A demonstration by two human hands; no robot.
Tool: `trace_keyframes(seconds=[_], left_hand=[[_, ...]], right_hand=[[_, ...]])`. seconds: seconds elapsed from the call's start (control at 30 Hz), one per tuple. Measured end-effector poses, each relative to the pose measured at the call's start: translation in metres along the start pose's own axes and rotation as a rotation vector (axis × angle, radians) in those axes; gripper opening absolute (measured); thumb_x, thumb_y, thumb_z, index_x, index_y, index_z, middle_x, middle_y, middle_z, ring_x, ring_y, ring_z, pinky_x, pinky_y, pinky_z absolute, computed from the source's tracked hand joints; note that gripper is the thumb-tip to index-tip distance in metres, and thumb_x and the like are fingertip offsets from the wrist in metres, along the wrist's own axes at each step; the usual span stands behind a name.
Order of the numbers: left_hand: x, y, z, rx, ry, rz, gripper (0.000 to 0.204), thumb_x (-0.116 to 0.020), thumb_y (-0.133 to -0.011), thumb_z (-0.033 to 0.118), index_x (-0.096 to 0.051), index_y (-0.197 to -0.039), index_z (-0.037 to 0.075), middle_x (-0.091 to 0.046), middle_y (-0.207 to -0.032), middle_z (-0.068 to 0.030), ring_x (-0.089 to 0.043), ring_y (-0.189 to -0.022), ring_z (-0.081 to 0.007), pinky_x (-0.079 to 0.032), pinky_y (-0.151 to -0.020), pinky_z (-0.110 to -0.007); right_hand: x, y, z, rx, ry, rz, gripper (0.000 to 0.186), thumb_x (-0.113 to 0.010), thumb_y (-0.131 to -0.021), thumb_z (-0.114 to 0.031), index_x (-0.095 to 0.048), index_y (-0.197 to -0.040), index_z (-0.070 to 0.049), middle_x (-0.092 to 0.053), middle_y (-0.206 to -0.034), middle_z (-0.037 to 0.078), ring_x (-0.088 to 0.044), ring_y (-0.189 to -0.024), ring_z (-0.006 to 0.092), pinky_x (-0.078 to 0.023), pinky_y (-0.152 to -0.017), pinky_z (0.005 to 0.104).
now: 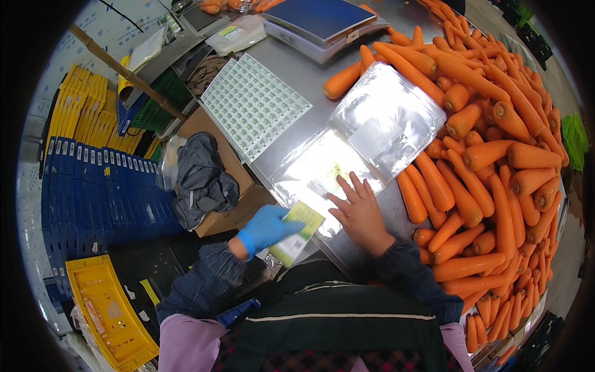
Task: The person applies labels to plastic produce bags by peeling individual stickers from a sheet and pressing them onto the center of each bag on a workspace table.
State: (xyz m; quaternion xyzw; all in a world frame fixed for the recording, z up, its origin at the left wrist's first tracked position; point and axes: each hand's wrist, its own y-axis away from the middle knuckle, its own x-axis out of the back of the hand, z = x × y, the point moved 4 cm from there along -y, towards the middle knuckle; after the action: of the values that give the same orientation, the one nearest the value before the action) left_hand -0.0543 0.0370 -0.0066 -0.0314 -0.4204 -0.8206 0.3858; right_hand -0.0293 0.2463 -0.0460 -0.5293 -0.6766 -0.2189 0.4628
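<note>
My left hand (pixel 269 229) wears a blue glove and is closed on a green-and-white printed card (pixel 296 243). My bare right hand (pixel 359 211) lies on a clear plastic bag (pixel 297 167) with its fingers spread. Just beyond it is a shiny stack of clear bags (pixel 387 118). A sheet of small printed stickers (pixel 248 102) lies behind the bag at the left of the steel table (pixel 291 71). A large heap of carrots (pixel 489 204) fills the table's right side, close beside my right hand.
A scale (pixel 319 22) stands at the back. At the left are a cardboard box (pixel 242 180) with grey cloth (pixel 207 173), folded blue crates (pixel 99 204), yellow crates (pixel 87 99), a yellow crate (pixel 108 310) lower down, a green basket (pixel 167 93) and a bamboo pole (pixel 124 68).
</note>
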Motion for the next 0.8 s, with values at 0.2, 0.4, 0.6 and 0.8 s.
trace_keyframes(seconds=[0.2, 0.4, 0.6, 0.8], left_hand=[[-0.009, 0.019, -0.033, -0.139, 0.555, 0.112, 0.023, -0.066, -0.086, 0.011, -0.064, -0.105, -0.003, -0.068, -0.091, -0.0062, -0.063, -0.077, -0.0101, -0.05, -0.071, -0.023], [-0.007, 0.019, -0.027, -0.181, 0.682, 0.15, 0.024, -0.064, -0.087, 0.008, -0.06, -0.108, -0.004, -0.066, -0.097, -0.007, -0.062, -0.087, -0.0116, -0.049, -0.08, -0.024], [-0.006, 0.016, -0.019, -0.171, 0.68, 0.08, 0.026, -0.06, -0.089, 0.008, -0.057, -0.112, -0.003, -0.065, -0.103, -0.0079, -0.062, -0.089, -0.0121, -0.049, -0.083, -0.025], [-0.01, 0.014, 0.009, -0.239, 0.713, 0.074, 0.027, -0.058, -0.087, 0.003, -0.06, -0.113, -0.005, -0.066, -0.101, -0.0075, -0.063, -0.088, -0.0126, -0.049, -0.082, -0.024]], right_hand=[[0.003, 0.006, 0.015, -0.138, -0.2, 0.186, 0.019, -0.075, -0.07, -0.01, -0.069, -0.087, -0.008, -0.061, -0.12, 0.009, -0.048, -0.119, 0.0342, -0.039, -0.095, 0.0433], [0.013, -0.003, 0.013, -0.137, -0.223, 0.316, 0.007, -0.073, -0.071, -0.007, -0.068, -0.076, -0.007, -0.068, -0.103, 0.006, -0.056, -0.101, 0.0285, -0.042, -0.086, 0.0383], [0.01, -0.004, 0.025, -0.104, -0.311, 0.313, 0.003, -0.065, -0.076, -0.013, -0.065, -0.076, -0.01, -0.066, -0.085, 0.005, -0.058, -0.085, 0.0272, -0.044, -0.075, 0.0375], [0.021, -0.002, 0.034, -0.384, -0.549, 0.294, 0.007, -0.06, -0.086, -0.011, -0.063, -0.081, -0.006, -0.062, -0.077, 0.005, -0.055, -0.068, 0.0228, -0.045, -0.065, 0.0292]])
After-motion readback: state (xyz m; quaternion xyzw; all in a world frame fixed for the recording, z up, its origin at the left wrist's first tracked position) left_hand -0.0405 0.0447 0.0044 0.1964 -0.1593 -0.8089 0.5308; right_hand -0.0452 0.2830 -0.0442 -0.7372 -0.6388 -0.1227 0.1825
